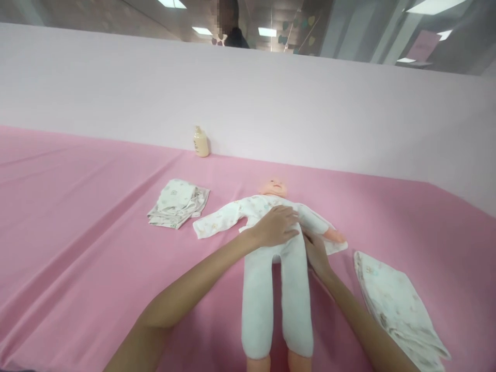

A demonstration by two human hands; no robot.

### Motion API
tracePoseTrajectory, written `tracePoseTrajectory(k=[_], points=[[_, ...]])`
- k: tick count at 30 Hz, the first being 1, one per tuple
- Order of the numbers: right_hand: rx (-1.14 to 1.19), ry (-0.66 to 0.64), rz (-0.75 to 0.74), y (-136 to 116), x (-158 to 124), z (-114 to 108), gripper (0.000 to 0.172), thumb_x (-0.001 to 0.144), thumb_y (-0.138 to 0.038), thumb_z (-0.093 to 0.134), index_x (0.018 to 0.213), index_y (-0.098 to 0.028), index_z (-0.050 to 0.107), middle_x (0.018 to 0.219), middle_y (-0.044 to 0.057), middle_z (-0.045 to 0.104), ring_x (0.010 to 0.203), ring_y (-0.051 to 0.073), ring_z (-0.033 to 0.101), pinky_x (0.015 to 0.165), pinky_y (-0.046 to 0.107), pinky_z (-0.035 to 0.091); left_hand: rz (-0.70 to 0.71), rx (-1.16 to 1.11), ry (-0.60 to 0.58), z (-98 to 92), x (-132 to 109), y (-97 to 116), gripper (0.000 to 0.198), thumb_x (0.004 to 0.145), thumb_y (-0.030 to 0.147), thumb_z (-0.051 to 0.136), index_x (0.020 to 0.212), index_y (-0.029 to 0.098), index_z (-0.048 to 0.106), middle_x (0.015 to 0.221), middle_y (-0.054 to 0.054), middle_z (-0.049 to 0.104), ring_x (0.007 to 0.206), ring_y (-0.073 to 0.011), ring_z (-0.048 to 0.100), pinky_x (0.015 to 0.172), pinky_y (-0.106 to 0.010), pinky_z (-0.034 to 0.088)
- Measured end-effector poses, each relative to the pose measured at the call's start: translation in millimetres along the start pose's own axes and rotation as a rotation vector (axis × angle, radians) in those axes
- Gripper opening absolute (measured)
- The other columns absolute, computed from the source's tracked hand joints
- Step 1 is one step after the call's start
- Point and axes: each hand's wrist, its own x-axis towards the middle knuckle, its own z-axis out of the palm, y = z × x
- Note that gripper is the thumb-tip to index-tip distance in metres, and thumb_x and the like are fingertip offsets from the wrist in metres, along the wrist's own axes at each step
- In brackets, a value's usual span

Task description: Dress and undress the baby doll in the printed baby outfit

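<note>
A baby doll [261, 299] with a white cloth body lies on its back, its head at the far end. A white printed baby top [220, 218] covers its chest and the arm on the left. The doll's other arm, with its bare hand [335, 235], rests over spread white fabric. My left hand [277, 226] lies on the doll's belly, fingers stretched out towards the right. Against the doll's right-hand side is my right hand [315, 253]; its fingertips are hidden by the doll and cloth, so its grip does not show.
Folded printed cloths lie on both sides, one cloth [176, 201] at the left and another cloth [399, 305] at the right. A pump bottle [201, 143] stands by the white wall [116, 88]. Pink sheeting [96, 232] covers the table. Above, a person [232, 31] shows in the glass.
</note>
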Motion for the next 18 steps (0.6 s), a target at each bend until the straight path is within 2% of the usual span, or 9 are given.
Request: tracePoseTrajectory(k=[2,5,8,10,11,13,15,18], points=[[-0.158,0.029,-0.144,8.8,9.8,-2.9,0.041,0.080,-0.034,0.046,0.108,-0.014,0.068,0.110,0.010,0.068,0.099,0.026,0.062,0.090,0.042,0.046,0.045,0.101,-0.071,11.8,-1.0,1.3,0.033,0.091,0.037,0.049,0.118,0.023,0.064,0.138,-0.008,0.053,0.134,-0.0262,0.041,0.117,-0.050,0.019],[-0.456,0.066,-0.275,12.4,27.0,-3.5,0.038,0.081,-0.023,0.041,0.106,-0.013,0.067,0.110,0.011,0.068,0.099,0.023,0.061,0.092,0.039,0.045,0.045,0.142,-0.115,15.6,-5.0,9.3,0.034,0.092,0.037,0.047,0.119,0.024,0.063,0.138,-0.008,0.053,0.136,-0.0263,0.039,0.118,-0.055,0.012],[-0.764,0.044,-0.194,5.7,48.5,1.8,0.030,0.084,-0.018,0.040,0.085,-0.011,0.069,0.092,0.015,0.070,0.092,0.024,0.062,0.093,0.041,0.043,0.031,0.137,-0.136,9.8,-6.8,14.2,0.033,0.092,0.035,0.047,0.118,0.024,0.064,0.134,-0.008,0.056,0.132,-0.0257,0.042,0.118,-0.056,0.013],[-0.849,0.039,-0.122,0.4,65.0,6.1,0.030,0.085,-0.016,0.042,0.074,-0.010,0.069,0.086,0.017,0.070,0.095,0.028,0.062,0.100,0.050,0.035,0.016,0.137,-0.145,6.4,-6.0,13.4,0.033,0.092,0.035,0.047,0.117,0.023,0.064,0.133,-0.009,0.057,0.131,-0.0267,0.043,0.117,-0.057,0.014],[-0.860,0.046,-0.097,-1.6,73.2,7.5,0.029,0.086,-0.016,0.043,0.075,-0.009,0.069,0.088,0.019,0.070,0.100,0.030,0.060,0.103,0.054,0.030,0.005,0.137,-0.144,5.5,-5.4,12.3,0.033,0.092,0.036,0.047,0.116,0.023,0.064,0.133,-0.009,0.057,0.131,-0.0271,0.043,0.117,-0.057,0.014],[-0.883,0.056,-0.056,-4.2,87.8,7.7,0.026,0.087,-0.017,0.047,0.089,-0.007,0.071,0.102,0.021,0.068,0.116,0.034,0.053,0.107,0.060,0.019,-0.008,0.137,-0.130,5.1,-4.8,9.8,0.032,0.091,0.036,0.048,0.114,0.022,0.065,0.132,-0.009,0.057,0.130,-0.0273,0.044,0.116,-0.057,0.015],[-0.887,0.061,-0.040,-6.4,98.7,3.7,0.032,0.089,-0.022,0.049,0.112,-0.007,0.065,0.123,0.021,0.060,0.128,0.035,0.043,0.109,0.060,0.016,-0.004,0.139,-0.112,5.6,-5.5,8.1,0.032,0.091,0.037,0.048,0.113,0.022,0.065,0.130,-0.008,0.058,0.129,-0.0271,0.045,0.116,-0.056,0.016],[-0.868,0.034,-0.071,-11.5,108.6,-6.7,0.040,0.092,-0.033,0.053,0.127,-0.014,0.054,0.136,0.016,0.050,0.130,0.030,0.042,0.109,0.053,0.029,-0.005,0.153,-0.100,6.3,-8.2,7.5,0.032,0.092,0.038,0.047,0.113,0.022,0.065,0.128,-0.007,0.059,0.127,-0.0265,0.046,0.115,-0.057,0.018]])
